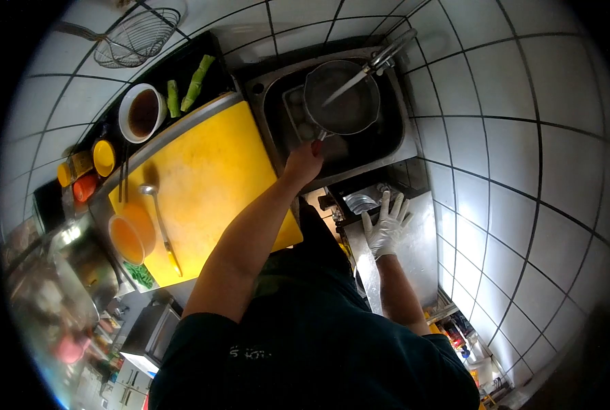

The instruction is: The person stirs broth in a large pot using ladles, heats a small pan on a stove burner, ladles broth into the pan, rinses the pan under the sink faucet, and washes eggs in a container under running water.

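My bare left hand [303, 165] is closed around the red handle of a saucepan [349, 113]. The pan sits within the sink [275, 113], and the tap's spout [349, 87] reaches over its rim. My right hand [387, 229], in a translucent white glove, has its fingers spread and lies flat at the edge of a steel worktop [421, 253]. Close by its fingertips are some shiny metal dishes [361, 203]. Beside the pan, a shallow tray holding round pale items [306, 131] rests in the sink, partly covered by the pan.
Left of the sink lies a yellow cutting board [216, 164] with a ladle [158, 219] and an orange bowl [131, 236]. Behind it stand a white bowl of dark liquid [143, 113] and green stalks [197, 83]. A wire strainer [137, 37] hangs on the tiled wall.
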A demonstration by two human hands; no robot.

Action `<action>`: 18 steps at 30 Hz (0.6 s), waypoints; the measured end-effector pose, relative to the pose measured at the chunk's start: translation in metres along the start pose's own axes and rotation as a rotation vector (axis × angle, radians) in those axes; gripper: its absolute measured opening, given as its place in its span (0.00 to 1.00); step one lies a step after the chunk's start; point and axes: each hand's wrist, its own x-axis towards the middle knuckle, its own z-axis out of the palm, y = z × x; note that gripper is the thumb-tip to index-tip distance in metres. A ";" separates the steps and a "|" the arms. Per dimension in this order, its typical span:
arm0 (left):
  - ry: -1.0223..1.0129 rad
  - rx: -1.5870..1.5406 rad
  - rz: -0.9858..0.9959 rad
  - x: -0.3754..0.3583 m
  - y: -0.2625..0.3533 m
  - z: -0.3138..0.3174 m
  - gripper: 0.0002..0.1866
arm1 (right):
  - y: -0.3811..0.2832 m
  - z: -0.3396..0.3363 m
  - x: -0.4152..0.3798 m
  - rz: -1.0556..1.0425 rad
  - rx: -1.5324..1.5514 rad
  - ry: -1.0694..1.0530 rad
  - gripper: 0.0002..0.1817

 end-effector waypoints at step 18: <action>0.022 -0.079 0.019 0.011 -0.020 0.018 0.19 | 0.000 0.009 0.000 0.001 0.088 0.110 0.38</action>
